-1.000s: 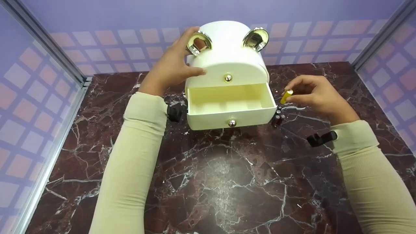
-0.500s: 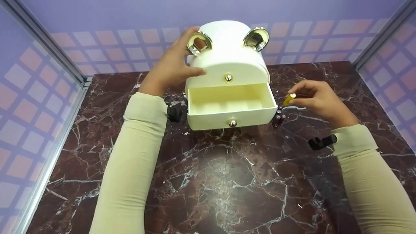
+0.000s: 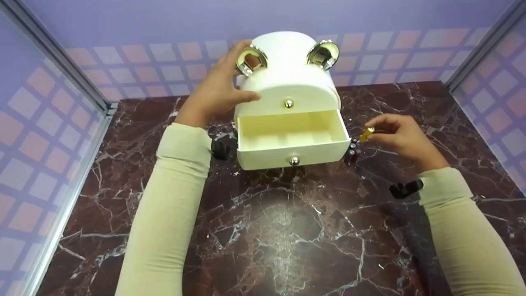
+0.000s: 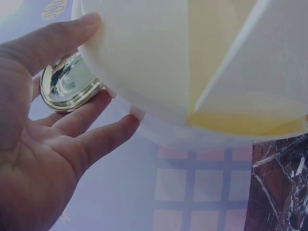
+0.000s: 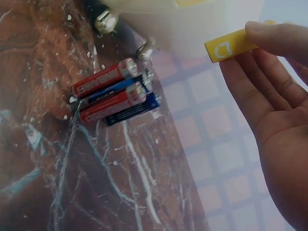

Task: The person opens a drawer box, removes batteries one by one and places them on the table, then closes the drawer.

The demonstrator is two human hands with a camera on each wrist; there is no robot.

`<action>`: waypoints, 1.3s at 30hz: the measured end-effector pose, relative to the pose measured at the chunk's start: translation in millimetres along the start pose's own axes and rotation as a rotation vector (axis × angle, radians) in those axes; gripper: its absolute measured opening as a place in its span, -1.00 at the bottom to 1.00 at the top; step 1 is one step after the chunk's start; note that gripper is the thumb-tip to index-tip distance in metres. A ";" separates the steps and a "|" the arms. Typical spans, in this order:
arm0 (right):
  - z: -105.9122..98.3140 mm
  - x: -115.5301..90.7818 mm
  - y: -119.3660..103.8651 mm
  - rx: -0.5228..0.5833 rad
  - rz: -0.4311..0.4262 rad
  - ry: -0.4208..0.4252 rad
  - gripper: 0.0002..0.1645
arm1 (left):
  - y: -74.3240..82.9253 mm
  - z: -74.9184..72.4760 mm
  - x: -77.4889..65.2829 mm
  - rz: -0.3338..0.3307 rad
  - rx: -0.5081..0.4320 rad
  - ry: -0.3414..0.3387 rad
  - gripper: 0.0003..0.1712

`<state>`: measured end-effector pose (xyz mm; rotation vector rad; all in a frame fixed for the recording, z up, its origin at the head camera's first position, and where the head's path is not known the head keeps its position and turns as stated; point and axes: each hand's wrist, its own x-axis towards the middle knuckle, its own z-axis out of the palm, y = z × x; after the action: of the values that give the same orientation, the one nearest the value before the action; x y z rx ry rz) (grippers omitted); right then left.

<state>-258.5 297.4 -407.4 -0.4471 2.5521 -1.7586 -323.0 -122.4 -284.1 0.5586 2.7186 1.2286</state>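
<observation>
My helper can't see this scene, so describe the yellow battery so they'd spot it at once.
Find the white cabinet with two gold ears and an open lower drawer. Beyond its right side, the person's right hand pinches the yellow battery. It alone is yellow and held; the red batteries and blue batteries sit grouped on the table.
</observation>
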 end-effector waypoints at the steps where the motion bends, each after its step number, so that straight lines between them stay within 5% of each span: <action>1: 0.8 -1.4 3.2 -0.004 0.011 0.003 -0.66 | -0.5 0.9 -1.0 -0.006 -0.006 -0.005 0.27; 26: 11.2 0.4 35.8 -0.186 0.091 0.114 -0.65 | -1.7 -1.0 -2.0 -0.007 0.024 0.002 0.28; 39: 15.9 2.5 48.9 -0.165 0.170 0.111 -0.67 | -0.8 -2.6 -2.3 0.000 -0.018 0.003 0.27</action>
<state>-269.3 298.3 -457.7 -0.1312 2.7299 -1.5656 -321.7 -125.6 -283.0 0.5548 2.7071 1.2527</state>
